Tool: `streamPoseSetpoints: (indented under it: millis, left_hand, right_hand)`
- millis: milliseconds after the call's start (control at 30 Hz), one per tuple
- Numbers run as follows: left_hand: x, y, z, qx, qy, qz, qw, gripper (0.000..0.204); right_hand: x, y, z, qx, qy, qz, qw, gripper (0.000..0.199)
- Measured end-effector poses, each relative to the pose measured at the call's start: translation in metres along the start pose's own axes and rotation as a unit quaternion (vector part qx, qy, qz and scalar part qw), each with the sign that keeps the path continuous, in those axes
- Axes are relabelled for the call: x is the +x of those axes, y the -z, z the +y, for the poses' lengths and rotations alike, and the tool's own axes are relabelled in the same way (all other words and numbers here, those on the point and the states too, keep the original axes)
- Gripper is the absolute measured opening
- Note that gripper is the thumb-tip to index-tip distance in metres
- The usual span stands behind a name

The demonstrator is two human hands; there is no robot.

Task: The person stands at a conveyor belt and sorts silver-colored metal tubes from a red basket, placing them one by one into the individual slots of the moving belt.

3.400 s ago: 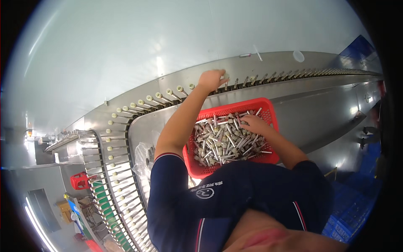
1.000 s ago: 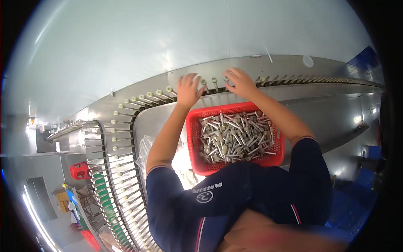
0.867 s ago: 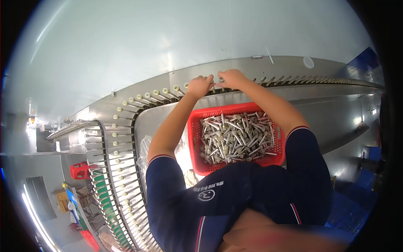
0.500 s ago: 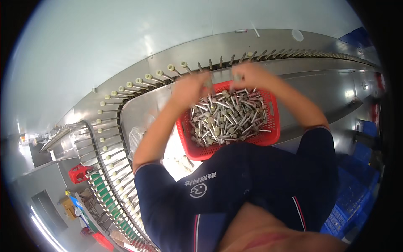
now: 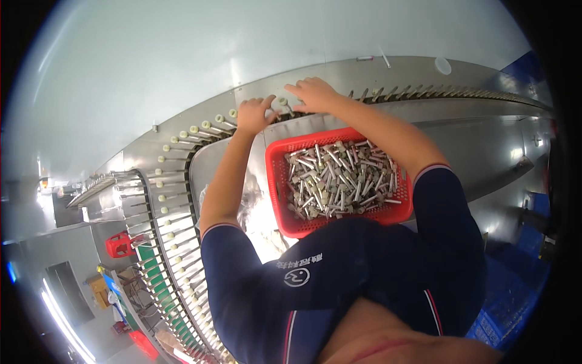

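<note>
Trouble here would most likely come from the moving line of pegs (image 5: pixel 182 134) on the curved steel conveyor (image 5: pixel 339 76): both hands work right at it, and a fingertip placed between two neighbouring pegs could be nipped if the row advances while the hand lingers. A small capped piece (image 5: pixel 282 102) sits on the peg between the two hands; seated crooked, it could tip off and fall down behind the red basket (image 5: pixel 276 182), or ride on askew. The basket rests against the person's chest at the conveyor's inner edge, heaped with small silvery tubes (image 5: pixel 339 179), and a forearm dropping back carelessly could catch its rim and spill them. The left hand (image 5: pixel 254 115) reaches forward with the arm nearly straight, palm down, fingers spread apart and curled lightly over the pegs, thumb pointing toward the capped piece; whether it pinches anything cannot be told. The right hand (image 5: pixel 315 94) crosses over the basket with the elbow bent, palm down, fingers held loosely together and angled left toward the same spot, touching the conveyor edge; anything under them is hidden. Both sleeves are short, so no cloth hangs near the pegs.
</note>
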State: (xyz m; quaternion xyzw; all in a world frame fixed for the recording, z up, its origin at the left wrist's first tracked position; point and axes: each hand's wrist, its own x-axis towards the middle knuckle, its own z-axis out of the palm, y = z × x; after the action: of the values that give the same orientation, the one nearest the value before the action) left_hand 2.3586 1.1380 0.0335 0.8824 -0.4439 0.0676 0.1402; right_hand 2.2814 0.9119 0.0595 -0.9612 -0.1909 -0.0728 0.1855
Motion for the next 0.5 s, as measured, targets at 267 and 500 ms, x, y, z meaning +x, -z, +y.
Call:
streamPoseSetpoints:
  millis: [267, 500]
  left_hand:
    - [0.043, 0.08, 0.035, -0.042, 0.042, 0.167, 0.984, 0.026]
    - [-0.127, 0.029, 0.117, -0.232, -0.004, -0.129, 0.964, 0.031]
  right_hand:
    - [-0.029, -0.011, 0.051, -0.017, -0.065, -0.038, 0.997, 0.024]
    - [-0.025, 0.156, -0.038, 0.282, -0.332, -0.135, 0.89, 0.027]
